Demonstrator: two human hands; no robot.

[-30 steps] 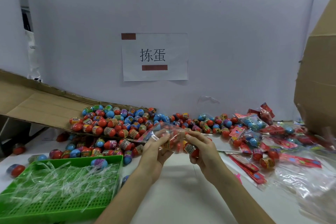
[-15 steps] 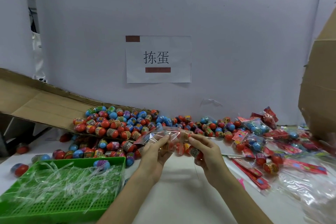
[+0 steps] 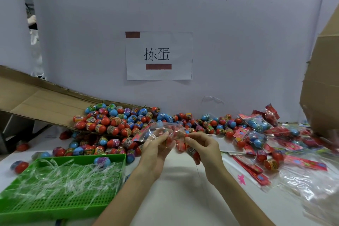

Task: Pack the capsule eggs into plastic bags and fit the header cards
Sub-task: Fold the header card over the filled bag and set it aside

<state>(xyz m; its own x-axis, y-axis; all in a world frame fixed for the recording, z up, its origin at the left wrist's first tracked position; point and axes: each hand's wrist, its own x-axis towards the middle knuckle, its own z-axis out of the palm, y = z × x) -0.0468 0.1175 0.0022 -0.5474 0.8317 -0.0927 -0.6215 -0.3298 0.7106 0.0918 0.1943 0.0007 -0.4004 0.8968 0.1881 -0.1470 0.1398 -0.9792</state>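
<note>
- Both hands are working up off the table (image 3: 179, 198), dead centre, with a clear plastic bag (image 3: 159, 129) stretched between them.
- The left hand (image 3: 156, 152) is gripping the film, fingers curled round the slack, emptier part of the bag.
- The right hand (image 3: 203, 152) is pinching the loaded end, thumb and fingertips closing on the film where the red capsule eggs (image 3: 180, 146) are bunching inside.
- The bag's long axis is running side to side, rising to the left and dropping toward the right hand, so the eggs' weight is hanging on the right.
- A red edge is showing at the bag's far left end; whether that is a card already in place, I cannot tell.
- The loose header cards (image 3: 254, 169) are lying flat on the table to the right, with the right hand nearer to them.
- My read: the eggs are being settled before the card goes on, and the open end needs to come round toward that right-hand stack.
- The loose eggs (image 3: 113, 121) are piling on the cardboard sheet (image 3: 42, 101) behind, just beyond the fingers.
- The green tray (image 3: 45, 207) of clear strips is sitting near the left forearm.
</note>
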